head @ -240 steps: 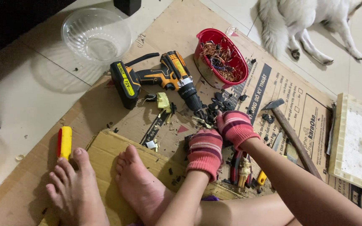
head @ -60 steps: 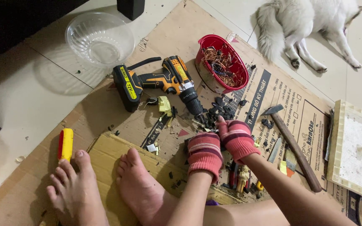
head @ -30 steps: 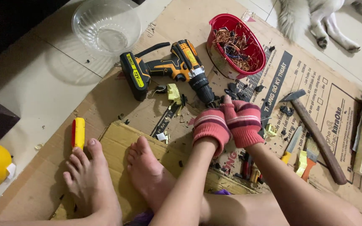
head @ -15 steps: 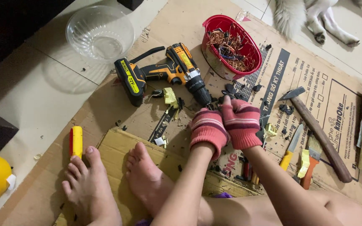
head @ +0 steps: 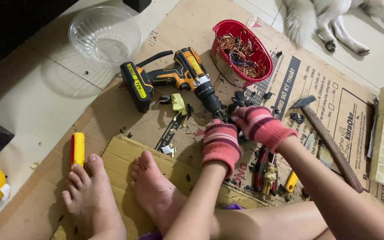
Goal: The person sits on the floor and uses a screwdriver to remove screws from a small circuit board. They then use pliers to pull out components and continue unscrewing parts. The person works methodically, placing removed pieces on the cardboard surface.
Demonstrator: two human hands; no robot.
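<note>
A heap of small dark broken parts (head: 238, 103) lies on the flattened brown cardboard (head: 192, 26), just below the chuck of the orange-and-black cordless drill (head: 174, 78). Both gloved hands, left (head: 221, 142) and right (head: 261, 126), are closed over it; what is pinched cannot be told. Pieces are best gripped firmly and kept low.

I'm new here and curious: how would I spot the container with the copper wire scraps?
Start at the brown cardboard sheet on the floor. At its far edge, just beyond the yellow-and-black cordless drill, sits a red plastic basket. It alone is red and holds tangled copper wire.
</note>
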